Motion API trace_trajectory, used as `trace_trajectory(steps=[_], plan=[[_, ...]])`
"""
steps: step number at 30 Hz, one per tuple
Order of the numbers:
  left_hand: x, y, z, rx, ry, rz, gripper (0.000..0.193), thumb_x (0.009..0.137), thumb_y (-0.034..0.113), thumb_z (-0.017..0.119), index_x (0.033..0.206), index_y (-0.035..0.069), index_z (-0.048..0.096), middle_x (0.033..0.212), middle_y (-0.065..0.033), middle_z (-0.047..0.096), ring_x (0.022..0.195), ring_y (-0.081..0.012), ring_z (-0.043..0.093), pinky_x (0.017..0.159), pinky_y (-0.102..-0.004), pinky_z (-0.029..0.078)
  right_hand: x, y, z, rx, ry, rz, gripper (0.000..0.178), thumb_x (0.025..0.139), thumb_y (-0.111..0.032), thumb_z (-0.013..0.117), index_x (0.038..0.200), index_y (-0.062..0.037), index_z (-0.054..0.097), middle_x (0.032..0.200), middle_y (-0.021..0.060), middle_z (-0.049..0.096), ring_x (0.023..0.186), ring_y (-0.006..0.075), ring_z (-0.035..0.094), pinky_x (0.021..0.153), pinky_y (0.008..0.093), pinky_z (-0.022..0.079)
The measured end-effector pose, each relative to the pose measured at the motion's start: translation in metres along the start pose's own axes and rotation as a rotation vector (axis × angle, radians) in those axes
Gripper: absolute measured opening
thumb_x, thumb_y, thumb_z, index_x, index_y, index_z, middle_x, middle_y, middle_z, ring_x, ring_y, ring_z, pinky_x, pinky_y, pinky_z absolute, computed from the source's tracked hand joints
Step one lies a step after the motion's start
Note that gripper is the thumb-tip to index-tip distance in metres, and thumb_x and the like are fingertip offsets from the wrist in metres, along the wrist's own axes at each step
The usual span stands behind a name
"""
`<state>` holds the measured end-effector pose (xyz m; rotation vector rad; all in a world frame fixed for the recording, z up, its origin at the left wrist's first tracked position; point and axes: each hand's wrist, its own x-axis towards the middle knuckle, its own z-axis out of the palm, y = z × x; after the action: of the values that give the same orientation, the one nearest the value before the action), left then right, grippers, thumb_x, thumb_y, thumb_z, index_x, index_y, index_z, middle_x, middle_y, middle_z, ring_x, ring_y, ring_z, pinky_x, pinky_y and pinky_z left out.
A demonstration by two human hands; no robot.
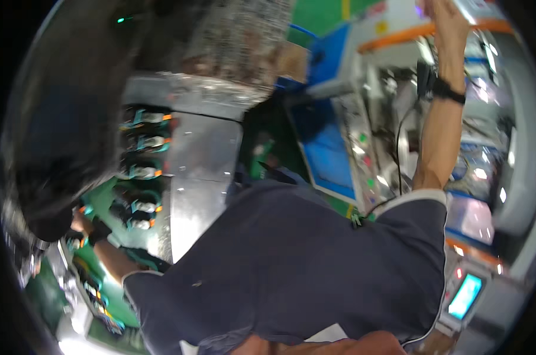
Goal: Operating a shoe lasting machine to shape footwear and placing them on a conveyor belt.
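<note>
My left arm reaches out to the left, and my left hand (81,222) is partly hidden behind a dark, blurred machine part. A small teal and orange piece (86,209) shows by its fingers; whether they grip it I cannot make out. Beside it stands a row of teal, black and orange fixtures (144,172) with pale metallic parts. My right arm stretches up to the far right, where my right hand (448,15) is at the orange-edged top of a white machine (368,44). Its fingers are smeared and cut off by the frame's edge. A black band (446,90) circles that wrist.
A grey metal table (203,160) lies left of my body. To the right, a blue panel (324,148) stands before the machine's interior of cables and metal parts. A lit screen (465,296) sits at lower right. A dark machine body (67,118) fills the left.
</note>
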<state>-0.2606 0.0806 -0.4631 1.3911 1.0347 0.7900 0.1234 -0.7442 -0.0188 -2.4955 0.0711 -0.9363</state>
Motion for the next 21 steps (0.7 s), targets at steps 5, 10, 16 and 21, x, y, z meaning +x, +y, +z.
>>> trace_trajectory(steps=[5,10,16,21], plan=[[-0.158,0.010,0.145,0.329,-1.037,0.150,0.025,0.089,0.005,0.052,0.111,0.001,0.064,0.101,-0.0076,0.069,0.089,-0.0189,0.067,0.082,-0.0328,0.054,0.010,-0.008,-0.092,-0.246,0.048,0.006,0.032,0.090,-0.025,0.062,0.103,0.0027,0.067,0.094,0.0073,0.068,0.087,0.0135,0.063,0.076,0.0264,0.049],[-0.445,0.178,0.290,-0.364,-2.219,-0.202,0.027,0.092,0.009,0.059,0.117,-0.001,0.061,0.110,-0.0105,0.066,0.101,-0.0169,0.062,0.088,-0.0279,0.047,-0.013,0.037,-0.154,-0.287,0.073,0.058,0.031,0.089,-0.025,0.062,0.103,0.0026,0.067,0.093,0.0074,0.068,0.086,0.0135,0.063,0.075,0.0263,0.049],[-0.601,0.288,0.307,-0.803,-3.063,-0.505,0.051,0.091,0.026,0.064,0.130,-0.002,0.050,0.124,-0.0152,0.060,0.116,-0.0238,0.056,0.100,-0.0356,0.042,-0.058,0.102,-0.237,-0.268,0.165,0.177,0.030,0.089,-0.024,0.062,0.103,0.0026,0.067,0.093,0.0075,0.068,0.085,0.0135,0.062,0.074,0.0262,0.049],[-0.650,0.272,0.308,-0.713,-3.158,-0.745,0.042,0.087,0.019,0.069,0.121,-0.004,0.058,0.117,-0.0156,0.063,0.112,-0.0215,0.059,0.099,-0.0333,0.043,-0.105,0.162,-0.279,-0.228,0.226,0.283,0.030,0.089,-0.023,0.062,0.103,0.0026,0.067,0.092,0.0076,0.068,0.084,0.0136,0.062,0.073,0.0262,0.049]])
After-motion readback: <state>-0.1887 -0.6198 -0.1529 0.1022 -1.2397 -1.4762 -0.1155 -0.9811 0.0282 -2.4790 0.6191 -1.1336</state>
